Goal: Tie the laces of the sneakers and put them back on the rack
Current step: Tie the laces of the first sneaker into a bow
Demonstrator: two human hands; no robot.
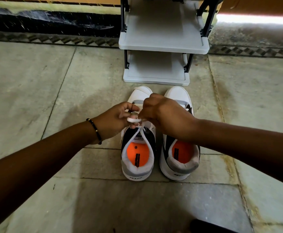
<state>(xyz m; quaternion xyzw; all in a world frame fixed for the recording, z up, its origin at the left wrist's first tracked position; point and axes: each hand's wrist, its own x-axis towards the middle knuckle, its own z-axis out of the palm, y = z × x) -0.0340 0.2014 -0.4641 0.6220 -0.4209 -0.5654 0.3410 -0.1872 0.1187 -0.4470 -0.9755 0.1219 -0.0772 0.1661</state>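
Observation:
Two white, black and grey sneakers with orange insoles stand side by side on the stone floor, toes pointing at the rack. Over the left sneaker (pixel 138 158) both hands meet. My left hand (pixel 116 121) pinches a loop of the white lace (pixel 134 119), which wraps around a finger. My right hand (pixel 161 115) grips the other lace end right beside it, its fingers hidden from me. Two lace strands run down from the hands to the tongue. The right sneaker (pixel 179 158) stands untouched, its laces hidden under my right wrist.
A grey plastic shoe rack (pixel 162 47) with black posts stands just beyond the toes, its two visible shelves bare. A dark wall base runs along the back left. Bright light falls at the back right. A dark object (pixel 209 227) lies at the bottom edge.

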